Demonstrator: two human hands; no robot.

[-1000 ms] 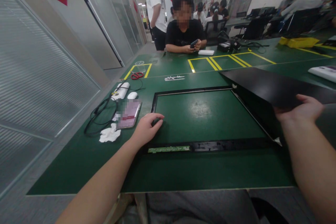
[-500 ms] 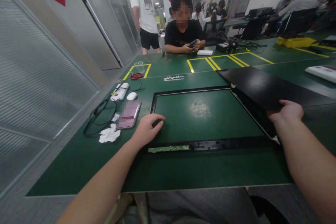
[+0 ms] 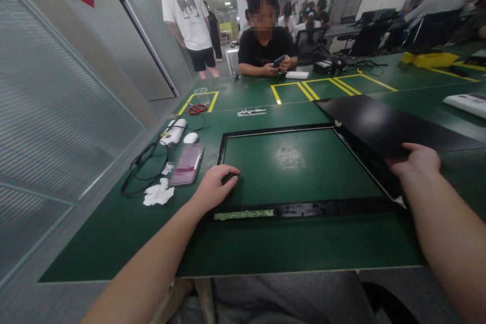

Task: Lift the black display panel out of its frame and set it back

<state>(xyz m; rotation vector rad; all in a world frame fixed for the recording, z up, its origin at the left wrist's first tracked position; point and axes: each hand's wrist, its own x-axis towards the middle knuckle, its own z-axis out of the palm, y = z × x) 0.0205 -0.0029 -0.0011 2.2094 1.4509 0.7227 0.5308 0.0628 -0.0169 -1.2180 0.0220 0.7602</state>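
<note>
A black rectangular frame (image 3: 273, 130) lies flat on the green table (image 3: 266, 248), with a green circuit strip (image 3: 243, 215) along its near edge. My left hand (image 3: 212, 190) presses on the frame's left side, fingers curled over the bar. A black flat panel (image 3: 383, 124) rests tilted over the frame's right side. My right hand (image 3: 415, 162) grips the panel's near edge, fingers wrapped over it.
Left of the frame lie a phone (image 3: 186, 164), a crumpled white tissue (image 3: 158, 195), a black cable (image 3: 140, 172), a white mouse (image 3: 190, 137) and red scissors (image 3: 197, 109). A seated person (image 3: 265, 45) holds a phone across the table. Another person (image 3: 188, 15) walks away at the back.
My right hand lowered the black panel and shifted its grip left along the near edge. My left hand stayed put. The standing person walked left and away.
</note>
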